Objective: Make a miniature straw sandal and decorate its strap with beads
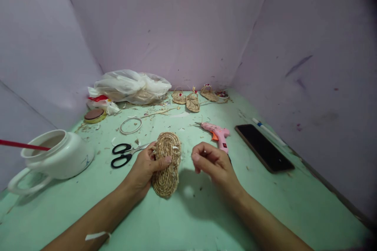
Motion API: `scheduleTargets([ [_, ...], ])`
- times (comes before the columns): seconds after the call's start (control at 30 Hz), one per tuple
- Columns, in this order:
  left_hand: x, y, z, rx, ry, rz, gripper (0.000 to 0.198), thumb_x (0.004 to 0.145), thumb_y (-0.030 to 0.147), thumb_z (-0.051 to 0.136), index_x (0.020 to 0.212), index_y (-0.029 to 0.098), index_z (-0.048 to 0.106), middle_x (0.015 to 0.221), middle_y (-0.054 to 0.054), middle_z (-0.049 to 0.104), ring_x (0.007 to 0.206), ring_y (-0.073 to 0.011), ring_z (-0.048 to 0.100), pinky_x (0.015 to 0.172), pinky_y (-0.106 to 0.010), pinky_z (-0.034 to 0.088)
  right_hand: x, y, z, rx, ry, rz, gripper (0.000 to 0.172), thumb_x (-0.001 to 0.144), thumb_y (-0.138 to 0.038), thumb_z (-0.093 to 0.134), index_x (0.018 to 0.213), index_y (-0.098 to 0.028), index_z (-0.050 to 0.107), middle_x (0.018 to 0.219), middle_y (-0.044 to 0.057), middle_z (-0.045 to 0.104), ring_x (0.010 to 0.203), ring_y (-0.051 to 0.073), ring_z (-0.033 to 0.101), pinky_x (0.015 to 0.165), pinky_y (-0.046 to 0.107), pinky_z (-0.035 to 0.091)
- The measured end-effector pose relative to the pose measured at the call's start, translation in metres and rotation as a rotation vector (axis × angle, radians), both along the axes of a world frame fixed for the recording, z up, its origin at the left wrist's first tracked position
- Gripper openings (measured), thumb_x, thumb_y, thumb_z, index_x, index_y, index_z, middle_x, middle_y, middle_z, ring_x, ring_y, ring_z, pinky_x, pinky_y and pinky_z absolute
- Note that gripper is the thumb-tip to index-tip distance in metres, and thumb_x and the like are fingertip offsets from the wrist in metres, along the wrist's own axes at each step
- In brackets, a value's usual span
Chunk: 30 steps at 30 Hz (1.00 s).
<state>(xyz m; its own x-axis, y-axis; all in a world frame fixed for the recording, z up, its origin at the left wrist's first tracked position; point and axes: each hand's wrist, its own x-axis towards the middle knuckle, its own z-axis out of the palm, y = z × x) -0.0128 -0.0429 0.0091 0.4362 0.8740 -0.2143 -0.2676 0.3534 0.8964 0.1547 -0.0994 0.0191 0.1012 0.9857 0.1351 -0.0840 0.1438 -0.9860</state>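
My left hand (pixel 144 168) grips a braided straw slipper sole (pixel 165 178), thumb across its face and fingers behind it. The sole is long, rounded at both ends, and held above the tabletop, with a small pale strip near its upper part. To its right, my right hand (pixel 214 162) is apart from the sole, fingers curled in against the thumb; whatever may be pinched there is hidden. Black-handled scissors (pixel 129 157) lie just left of the sole, blade tips behind my left fingers. Beyond my right hand rests a pink glue gun (pixel 216 128) with an orange trigger.
A white pot (pixel 73 157) with a red stick stands left. Behind are a round tin (pixel 94 115), a tape ring (pixel 131 131), a plastic bag (pixel 132 86) and several small straw slippers (pixel 193 104). A phone (pixel 263 147) and a pen (pixel 268 130) lie right. Walls enclose the table.
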Motion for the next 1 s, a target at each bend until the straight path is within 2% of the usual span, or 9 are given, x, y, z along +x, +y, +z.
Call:
scheduleTargets([
  [0.17,-0.002,0.006,-0.003,-0.011,-0.028,0.044,0.051,0.054,0.019,0.081,0.097,0.013,0.056,0.077,-0.004,0.067,0.064,-0.0140,0.061,0.059,-0.025,0.051,0.018,0.000,0.003,0.129,0.311,-0.113,0.029,0.075,-0.034,0.059,0.056,-0.020,0.042,0.050,-0.008,0.032,0.044,0.007,0.027,0.044,0.022,0.028],
  [0.23,-0.001,0.007,-0.003,-0.013,-0.025,0.057,0.050,0.053,0.019,0.082,0.096,0.013,0.056,0.076,-0.003,0.067,0.062,-0.0138,0.061,0.057,-0.024,0.051,0.022,0.001,0.002,0.137,0.240,-0.185,0.037,0.078,-0.038,0.056,0.052,-0.020,0.039,0.049,-0.008,0.028,0.043,0.008,0.022,0.042,0.022,0.024],
  [0.37,0.000,0.005,0.000,-0.002,-0.004,0.084,0.050,0.051,0.018,0.082,0.093,0.013,0.056,0.075,-0.002,0.067,0.065,-0.0145,0.062,0.060,-0.024,0.051,0.017,0.003,-0.008,0.072,-0.170,-0.192,0.048,0.084,-0.043,0.047,0.043,-0.020,0.036,0.042,-0.006,0.030,0.042,0.009,0.027,0.043,0.025,0.022],
  [0.43,0.001,0.003,0.000,0.015,0.008,0.083,0.050,0.052,0.019,0.082,0.094,0.013,0.056,0.076,-0.002,0.067,0.066,-0.0146,0.062,0.061,-0.025,0.051,0.011,0.003,-0.012,0.009,-0.328,-0.133,0.040,0.085,-0.037,0.045,0.049,-0.019,0.050,0.044,-0.004,0.038,0.042,0.009,0.033,0.044,0.025,0.025],
  [0.5,0.002,0.003,0.000,0.027,0.018,0.079,0.050,0.052,0.020,0.082,0.094,0.013,0.056,0.079,-0.003,0.067,0.067,-0.0146,0.062,0.061,-0.025,0.052,0.005,0.004,-0.012,-0.006,-0.394,-0.114,0.021,0.082,-0.028,0.046,0.078,-0.018,0.065,0.058,-0.002,0.055,0.045,0.010,0.042,0.047,0.025,0.032],
  [0.57,0.003,0.003,-0.001,0.035,0.020,0.077,0.050,0.053,0.020,0.082,0.095,0.013,0.056,0.081,-0.003,0.068,0.067,-0.0147,0.062,0.060,-0.025,0.052,0.000,0.005,-0.011,0.002,-0.426,-0.166,0.027,0.077,-0.024,0.051,0.100,-0.019,0.064,0.075,0.001,0.064,0.048,0.009,0.045,0.049,0.025,0.036],
  [0.73,0.004,0.003,-0.003,0.064,0.031,0.082,0.050,0.053,0.019,0.082,0.096,0.014,0.056,0.079,-0.002,0.067,0.068,-0.0145,0.062,0.061,-0.025,0.052,-0.008,0.011,-0.008,-0.018,-0.447,-0.210,0.017,0.072,-0.032,0.059,0.074,-0.016,0.066,0.058,-0.001,0.057,0.043,0.008,0.040,0.043,0.023,0.030],
  [0.87,0.005,0.002,-0.002,0.059,0.036,0.086,0.047,0.052,0.018,0.082,0.092,0.014,0.057,0.077,-0.001,0.067,0.067,-0.0135,0.061,0.061,-0.024,0.051,-0.011,0.012,-0.007,0.003,-0.428,-0.174,0.012,0.073,-0.027,0.056,0.066,-0.018,0.059,0.052,-0.004,0.048,0.045,0.009,0.039,0.045,0.023,0.029],
  [1.0,0.003,0.003,-0.002,0.021,0.006,0.075,0.046,0.054,0.018,0.081,0.093,0.014,0.059,0.076,-0.002,0.067,0.066,-0.0145,0.062,0.061,-0.025,0.051,0.003,0.010,-0.003,0.125,-0.080,-0.201,0.016,0.078,-0.028,0.046,0.063,-0.021,0.045,0.052,-0.006,0.042,0.047,0.010,0.038,0.046,0.024,0.030],
])
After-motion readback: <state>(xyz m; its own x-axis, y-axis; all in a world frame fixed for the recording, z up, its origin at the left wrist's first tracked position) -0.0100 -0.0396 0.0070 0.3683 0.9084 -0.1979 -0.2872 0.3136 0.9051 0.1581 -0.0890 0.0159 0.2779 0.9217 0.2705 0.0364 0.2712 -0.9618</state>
